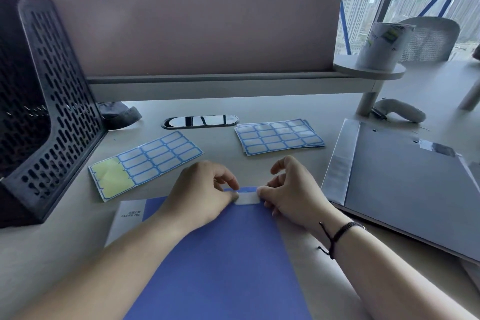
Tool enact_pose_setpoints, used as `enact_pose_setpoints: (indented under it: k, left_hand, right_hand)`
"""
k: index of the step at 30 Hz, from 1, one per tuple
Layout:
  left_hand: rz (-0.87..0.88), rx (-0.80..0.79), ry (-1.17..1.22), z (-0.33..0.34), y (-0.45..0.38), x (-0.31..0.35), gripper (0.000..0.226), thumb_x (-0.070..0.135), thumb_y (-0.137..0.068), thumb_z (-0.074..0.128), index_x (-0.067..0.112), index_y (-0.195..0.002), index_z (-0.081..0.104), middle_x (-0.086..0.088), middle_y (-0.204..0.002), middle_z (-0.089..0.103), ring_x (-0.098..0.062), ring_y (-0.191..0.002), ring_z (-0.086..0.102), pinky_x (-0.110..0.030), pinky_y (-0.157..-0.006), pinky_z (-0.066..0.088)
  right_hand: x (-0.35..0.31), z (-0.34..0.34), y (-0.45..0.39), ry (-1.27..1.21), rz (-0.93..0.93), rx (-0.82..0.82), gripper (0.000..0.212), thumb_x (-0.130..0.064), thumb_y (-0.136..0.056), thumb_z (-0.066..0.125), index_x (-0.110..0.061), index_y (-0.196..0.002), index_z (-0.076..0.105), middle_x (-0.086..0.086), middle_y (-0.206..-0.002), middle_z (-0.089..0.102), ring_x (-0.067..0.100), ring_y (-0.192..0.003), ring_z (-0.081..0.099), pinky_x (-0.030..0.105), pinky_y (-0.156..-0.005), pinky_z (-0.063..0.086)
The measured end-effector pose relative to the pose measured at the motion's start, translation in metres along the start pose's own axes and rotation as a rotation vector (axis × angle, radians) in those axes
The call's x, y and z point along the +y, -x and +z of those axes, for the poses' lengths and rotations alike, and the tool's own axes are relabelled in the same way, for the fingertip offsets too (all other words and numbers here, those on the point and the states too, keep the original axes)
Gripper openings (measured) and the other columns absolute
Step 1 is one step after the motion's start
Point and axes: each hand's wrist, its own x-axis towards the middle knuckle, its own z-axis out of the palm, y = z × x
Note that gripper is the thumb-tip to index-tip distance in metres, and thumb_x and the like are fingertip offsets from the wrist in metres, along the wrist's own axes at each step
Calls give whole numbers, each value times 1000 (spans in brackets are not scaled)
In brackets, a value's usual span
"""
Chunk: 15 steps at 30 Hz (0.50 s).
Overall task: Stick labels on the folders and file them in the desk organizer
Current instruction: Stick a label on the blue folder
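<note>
A blue folder point(220, 254) lies flat on the desk in front of me. At its far edge sits a white label with a blue border point(247, 199). My left hand point(205, 192) pinches the label's left end with thumb and forefinger. My right hand point(293, 193) pinches its right end, the other fingers curled. A label sheet point(161, 158) with a peeled yellow corner lies to the left. A stack of label sheets point(279, 136) lies further back. The black perforated desk organizer point(46, 112) stands at the far left.
An open grey folder point(405, 184) lies on the right, overlapping the desk edge area. A cable port point(200, 121) sits mid-desk below the pink divider point(181, 23). A dark cloth point(119, 114) lies by the organizer. A white roll point(381, 44) stands on a small shelf at the right.
</note>
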Motion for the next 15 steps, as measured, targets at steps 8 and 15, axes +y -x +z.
enact_pose_setpoints:
  k: [8, 15]
  left_hand:
    - [249, -163, -378, -9, 12, 4, 25, 36, -99, 51, 29, -102, 75, 14, -106, 55, -9, -92, 56, -26, -79, 48]
    - [321, -335, -764, -26, 23, 12, 38, 37, -100, 33, 49, -134, 45, 16, -141, 52, -19, -120, 53, -36, -84, 48]
  right_hand:
    - [1, -4, 11, 45, -128, 68, 21, -11, -85, 63, -28, -95, 58, -4, -88, 66, 13, -54, 63, 25, -54, 49]
    - [-9, -5, 37, 653, -477, -145, 45, -20, -92, 48, -50, -123, 63, -40, -132, 52, -13, -114, 52, 17, -87, 46]
